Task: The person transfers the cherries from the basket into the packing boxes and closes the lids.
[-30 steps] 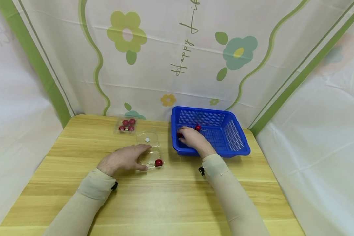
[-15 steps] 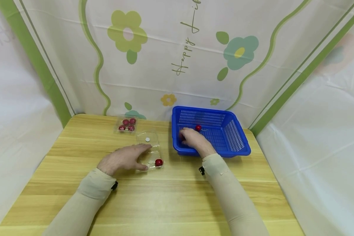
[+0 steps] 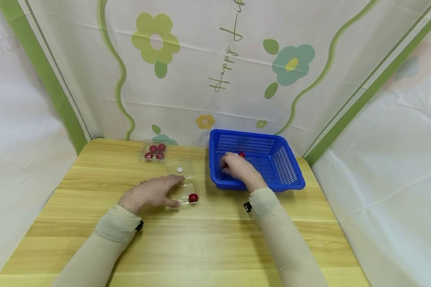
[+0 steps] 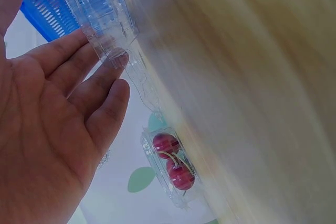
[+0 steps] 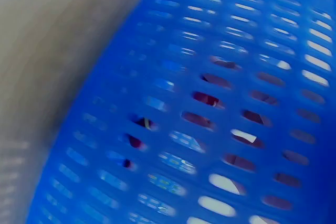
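Observation:
My left hand [image 3: 152, 194] lies beside an open clear plastic clamshell box [image 3: 184, 185], thumb and fingers spread around its left side. In the left wrist view, its extended fingers [image 4: 89, 69] touch the box's clear wall. One red cherry [image 3: 193, 197] with a stem sits in the box's near right corner. My right hand [image 3: 238, 169] reaches into the blue basket [image 3: 296, 167], curled fingers pinching a cherry [image 3: 226, 166] that is mostly hidden. Through the basket's slots, the right wrist view shows parts of the hand and red patches. Another cherry [image 3: 242, 154] lies behind that hand.
A closed clear box of several cherries [image 3: 154, 152] stands at the table's back left. The wooden table [image 3: 186, 247] meets a flower-printed curtain [image 3: 186, 79] at the back. The basket's raised rim surrounds my right hand.
My right hand has moved slightly right inside the basket, now partly covering the cherry behind it. Red shows again under its fingers. The left hand has stayed in place.

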A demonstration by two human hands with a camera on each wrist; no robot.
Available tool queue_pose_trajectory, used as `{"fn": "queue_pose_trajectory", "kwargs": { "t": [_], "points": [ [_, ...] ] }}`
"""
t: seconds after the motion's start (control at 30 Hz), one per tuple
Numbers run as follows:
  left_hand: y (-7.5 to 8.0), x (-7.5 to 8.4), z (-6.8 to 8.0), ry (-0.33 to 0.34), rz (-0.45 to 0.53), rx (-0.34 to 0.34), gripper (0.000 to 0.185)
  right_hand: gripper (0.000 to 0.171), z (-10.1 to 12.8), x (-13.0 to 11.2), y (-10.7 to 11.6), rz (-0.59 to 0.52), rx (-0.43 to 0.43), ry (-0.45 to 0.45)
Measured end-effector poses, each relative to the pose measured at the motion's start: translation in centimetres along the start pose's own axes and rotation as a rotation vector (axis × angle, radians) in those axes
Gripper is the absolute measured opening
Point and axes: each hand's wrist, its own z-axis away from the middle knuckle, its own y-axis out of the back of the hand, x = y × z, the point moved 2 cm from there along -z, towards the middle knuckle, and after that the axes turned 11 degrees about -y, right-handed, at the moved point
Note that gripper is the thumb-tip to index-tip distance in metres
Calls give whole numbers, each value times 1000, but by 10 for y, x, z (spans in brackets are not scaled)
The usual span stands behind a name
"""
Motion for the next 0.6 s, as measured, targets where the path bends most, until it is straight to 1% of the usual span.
{"fn": "queue_pose_trajectory", "kwargs": {
  "t": [0.2,0.43,0.6],
  "points": [
    [0,0,0,-8,-2,0,97,12,13,-4,16,-30,53,18],
    [0,0,0,-14,-1,2,97,12,24,-11,30,-81,79,38],
    [0,1,0,-10,-1,2,97,14,30,-20,38,-80,106,62]
  ]
}}
